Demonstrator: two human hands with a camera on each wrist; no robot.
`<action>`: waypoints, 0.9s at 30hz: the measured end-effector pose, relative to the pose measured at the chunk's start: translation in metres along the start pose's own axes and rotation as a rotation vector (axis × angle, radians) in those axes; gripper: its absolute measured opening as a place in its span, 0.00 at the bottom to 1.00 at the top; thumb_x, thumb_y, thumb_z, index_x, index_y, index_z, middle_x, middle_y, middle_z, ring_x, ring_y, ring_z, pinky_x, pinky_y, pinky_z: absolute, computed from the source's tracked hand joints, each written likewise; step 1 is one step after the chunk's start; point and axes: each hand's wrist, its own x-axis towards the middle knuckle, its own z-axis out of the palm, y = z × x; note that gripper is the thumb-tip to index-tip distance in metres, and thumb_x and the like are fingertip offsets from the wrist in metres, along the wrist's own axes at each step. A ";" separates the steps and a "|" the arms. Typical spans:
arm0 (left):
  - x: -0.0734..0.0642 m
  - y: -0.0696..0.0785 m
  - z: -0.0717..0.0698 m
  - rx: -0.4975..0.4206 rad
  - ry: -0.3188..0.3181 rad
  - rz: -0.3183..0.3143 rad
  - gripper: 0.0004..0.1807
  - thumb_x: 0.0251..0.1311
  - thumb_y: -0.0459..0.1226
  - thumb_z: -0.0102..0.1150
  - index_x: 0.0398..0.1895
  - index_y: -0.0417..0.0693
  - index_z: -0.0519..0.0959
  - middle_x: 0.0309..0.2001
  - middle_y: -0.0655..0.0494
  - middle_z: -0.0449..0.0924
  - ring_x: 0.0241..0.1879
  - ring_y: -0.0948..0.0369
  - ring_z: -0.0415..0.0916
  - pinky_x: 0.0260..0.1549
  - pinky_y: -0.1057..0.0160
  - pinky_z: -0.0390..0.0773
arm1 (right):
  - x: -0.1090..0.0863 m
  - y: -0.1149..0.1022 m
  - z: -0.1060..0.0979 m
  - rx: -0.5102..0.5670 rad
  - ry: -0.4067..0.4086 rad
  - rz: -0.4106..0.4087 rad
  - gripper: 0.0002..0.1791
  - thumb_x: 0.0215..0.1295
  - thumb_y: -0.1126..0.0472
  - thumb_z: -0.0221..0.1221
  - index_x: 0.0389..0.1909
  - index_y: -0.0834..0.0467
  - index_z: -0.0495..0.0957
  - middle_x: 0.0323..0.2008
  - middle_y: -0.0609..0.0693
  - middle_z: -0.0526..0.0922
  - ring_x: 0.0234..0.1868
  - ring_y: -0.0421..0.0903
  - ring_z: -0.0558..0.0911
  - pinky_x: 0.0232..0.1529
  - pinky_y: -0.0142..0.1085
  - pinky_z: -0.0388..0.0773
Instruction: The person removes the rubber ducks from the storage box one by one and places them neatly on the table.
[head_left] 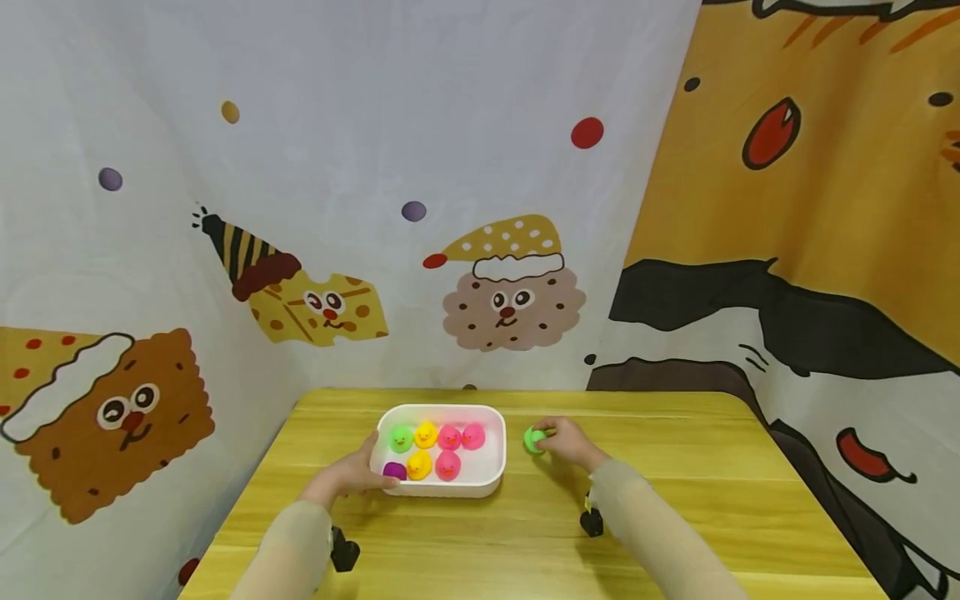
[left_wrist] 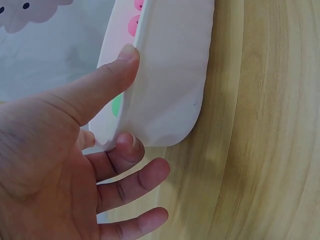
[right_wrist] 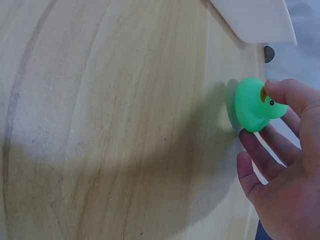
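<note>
A white plastic tub point(head_left: 480, 490) stands on the wooden table, holding several rubber ducks in green, yellow and pink, plus a purple one partly hidden by my left thumb. My left hand point(head_left: 351, 473) grips the tub's left end, its thumb over the rim and a finger against the outer wall, as the left wrist view shows. To the right of the tub, my right hand point(head_left: 572, 443) pinches a green rubber duck point(right_wrist: 251, 106) between thumb and fingers. That duck is at the tabletop, apart from the tub.
The wooden table point(head_left: 660, 525) runs back to a cloth backdrop point(head_left: 337, 167) printed with cartoon food characters. A dark device is strapped at each wrist, one on the left point(head_left: 345, 550) and one on the right point(head_left: 592, 522).
</note>
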 end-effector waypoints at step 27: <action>-0.005 0.002 -0.001 -0.011 -0.008 -0.043 0.63 0.53 0.47 0.71 0.76 0.40 0.34 0.67 0.27 0.52 0.36 0.46 0.70 0.35 0.47 0.70 | 0.000 -0.002 0.003 -0.025 -0.025 0.028 0.17 0.58 0.66 0.66 0.49 0.67 0.80 0.44 0.55 0.82 0.45 0.52 0.79 0.47 0.46 0.76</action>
